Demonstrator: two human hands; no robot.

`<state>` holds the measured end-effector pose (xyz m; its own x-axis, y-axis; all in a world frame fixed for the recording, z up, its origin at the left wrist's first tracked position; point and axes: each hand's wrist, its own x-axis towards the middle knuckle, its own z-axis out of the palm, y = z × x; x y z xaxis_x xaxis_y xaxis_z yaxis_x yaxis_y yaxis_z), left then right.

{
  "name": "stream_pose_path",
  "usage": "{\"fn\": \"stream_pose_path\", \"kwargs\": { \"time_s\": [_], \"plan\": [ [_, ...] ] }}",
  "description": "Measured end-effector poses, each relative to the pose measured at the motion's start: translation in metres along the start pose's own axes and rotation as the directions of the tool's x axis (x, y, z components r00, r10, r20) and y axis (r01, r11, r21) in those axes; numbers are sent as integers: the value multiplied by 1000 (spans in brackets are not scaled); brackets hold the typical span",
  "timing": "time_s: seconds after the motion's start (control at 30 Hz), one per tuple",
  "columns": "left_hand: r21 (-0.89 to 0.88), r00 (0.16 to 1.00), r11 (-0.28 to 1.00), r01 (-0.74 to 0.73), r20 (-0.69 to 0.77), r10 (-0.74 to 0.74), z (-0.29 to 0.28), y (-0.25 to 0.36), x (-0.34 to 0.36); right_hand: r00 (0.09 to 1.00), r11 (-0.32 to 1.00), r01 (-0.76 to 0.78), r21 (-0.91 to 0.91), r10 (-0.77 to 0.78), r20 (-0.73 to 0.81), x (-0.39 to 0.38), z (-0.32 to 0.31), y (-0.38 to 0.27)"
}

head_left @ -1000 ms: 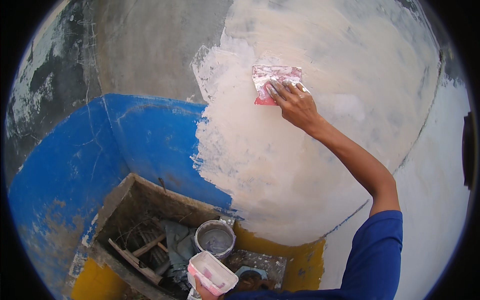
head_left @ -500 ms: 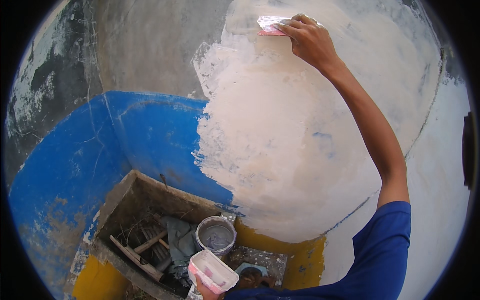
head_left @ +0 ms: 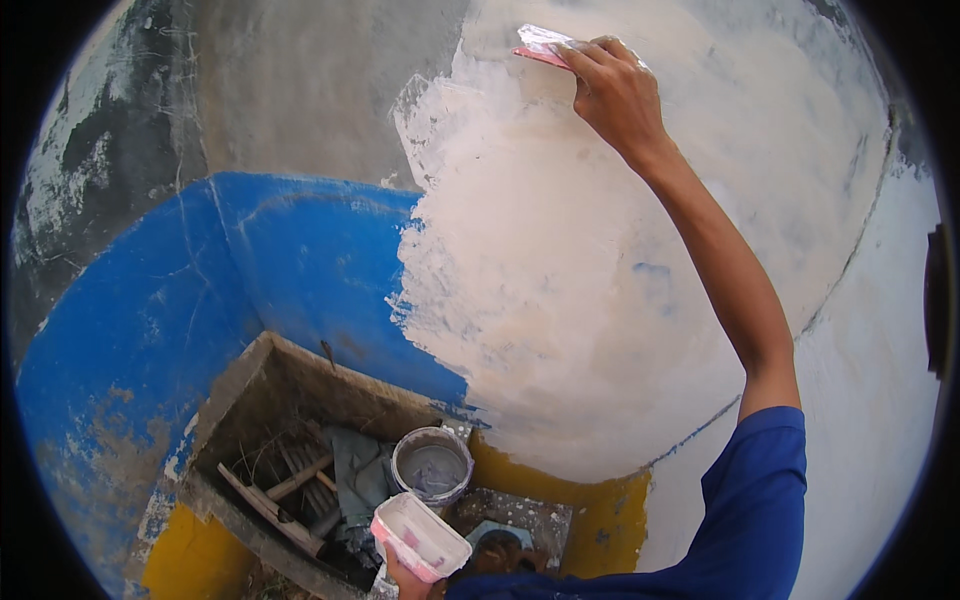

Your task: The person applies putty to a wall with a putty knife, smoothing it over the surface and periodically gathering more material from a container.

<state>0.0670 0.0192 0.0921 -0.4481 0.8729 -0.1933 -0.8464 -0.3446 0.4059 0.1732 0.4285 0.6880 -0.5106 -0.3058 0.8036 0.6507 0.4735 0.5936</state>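
Observation:
High on the wall, my right hand (head_left: 618, 88) is closed round a flat pink scraper (head_left: 543, 57) smeared with white filler. The scraper is against or very near the wall (head_left: 540, 230), which carries a broad off-white coat here; exact contact I cannot tell. Low in the view, my left hand (head_left: 405, 575) grips a pink-and-white rectangular tub (head_left: 423, 538) from its side. White residue coats the inside of the tub. Just behind it stands a round bucket (head_left: 432, 467) with greyish contents.
A concrete trough (head_left: 225, 405) at lower left holds wooden pieces (head_left: 270, 510) and a grey cloth (head_left: 357, 480). Blue paint (head_left: 310, 250) covers the wall left of the white coat, with bare grey plaster (head_left: 310, 90) above. A speckled slab (head_left: 545, 515) lies right of the bucket.
My right forearm and elbow have shifted a little left, and the scraper has tilted slightly. The tub in my left hand has moved slightly left and up.

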Motion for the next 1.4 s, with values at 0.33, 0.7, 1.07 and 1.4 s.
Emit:
{"fn": "stream_pose_path", "kwargs": {
  "time_s": [0.33,0.7,1.07,1.4],
  "plan": [
    [-43,995,996,77,64,-74,0,3,-15,920,964,-49,263,-60,388,-93,-3,-78],
    [-13,999,999,39,-21,-39,-3,0,0,969,968,-4,252,-59,242,-113,-11,-68],
    [-21,991,992,127,-33,-127,-10,-9,-2,965,956,254,147,-261,32,41,-18,37],
    [-20,999,999,44,-8,-44,23,-3,-16,945,972,50,230,-121,304,-94,-38,-27]
  ]
}}
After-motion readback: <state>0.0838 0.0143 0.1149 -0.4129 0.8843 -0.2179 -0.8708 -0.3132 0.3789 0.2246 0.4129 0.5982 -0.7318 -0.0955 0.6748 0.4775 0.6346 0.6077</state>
